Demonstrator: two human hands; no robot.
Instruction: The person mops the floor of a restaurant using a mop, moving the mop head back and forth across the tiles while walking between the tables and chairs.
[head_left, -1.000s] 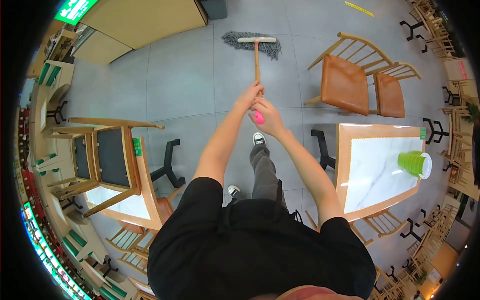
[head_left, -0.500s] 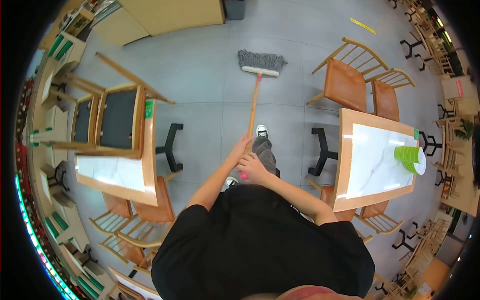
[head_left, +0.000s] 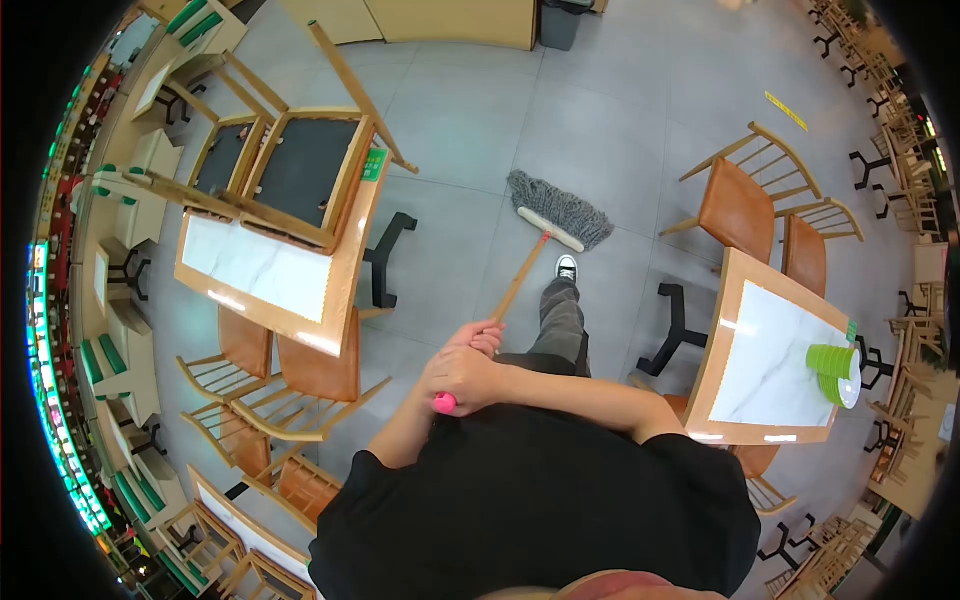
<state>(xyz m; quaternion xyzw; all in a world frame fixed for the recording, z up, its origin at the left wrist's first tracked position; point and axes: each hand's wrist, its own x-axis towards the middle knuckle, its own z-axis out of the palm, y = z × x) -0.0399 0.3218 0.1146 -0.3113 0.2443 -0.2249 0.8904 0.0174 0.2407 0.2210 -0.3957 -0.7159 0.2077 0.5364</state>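
Both hands grip the wooden handle of a dust mop (head_left: 519, 282). My right hand (head_left: 460, 378) wraps the top of the handle just above its pink end cap (head_left: 443, 403), close to my chest. My left hand (head_left: 486, 336) holds the handle a little further down, mostly hidden behind the right hand. The grey fringed mop head (head_left: 560, 214) rests on the grey tiled floor ahead and to the right, beside my forward shoe (head_left: 566, 268).
A marble-topped table (head_left: 262, 272) stands on the left with upturned chairs (head_left: 300, 168) on it and orange-seated chairs (head_left: 305, 372) tucked beside it. At the right, another table (head_left: 760, 365) carries stacked green bowls (head_left: 833, 362). Two orange chairs (head_left: 738, 208) stand beyond it.
The mop head has been drawn back toward my feet and angled to the right. Both hands have pulled in close to my chest, and the view has turned left.
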